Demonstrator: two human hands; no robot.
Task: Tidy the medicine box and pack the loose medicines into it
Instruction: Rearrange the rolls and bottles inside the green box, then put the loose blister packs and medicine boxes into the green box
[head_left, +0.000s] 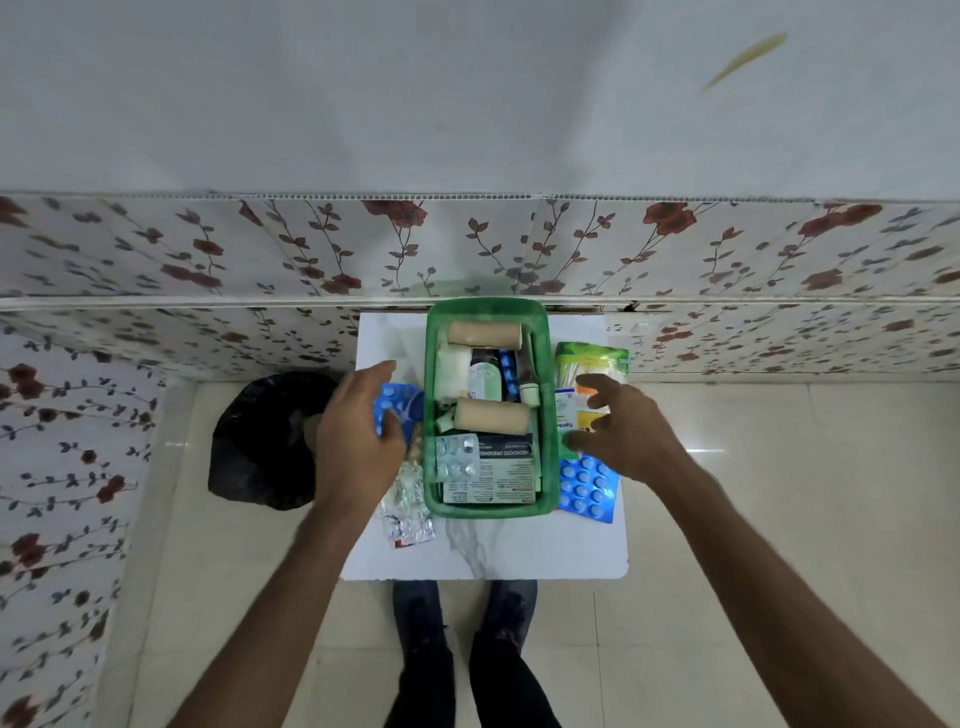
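A green plastic medicine box (434, 415) stands on a small white table (519, 551). Inside it lie two tan bandage rolls (492, 415), bottles, a silver blister strip (456, 456) and a dressing carton (506, 475). Left of the box are a blue blister pack (396, 400) and silver foil strips (408, 506). On the box's right lie a blue blister pack (589, 488), small cartons (567, 410) and a green packet (589, 361). My left hand (358, 426) hovers open over the left blister pack. My right hand (623, 426) is spread open above the cartons, holding nothing.
A bin lined with a black bag (265, 441) sits on the tiled floor left of the table. A floral-papered wall (311, 249) runs directly behind the table. My legs and shoes (462, 649) are at the table's near edge.
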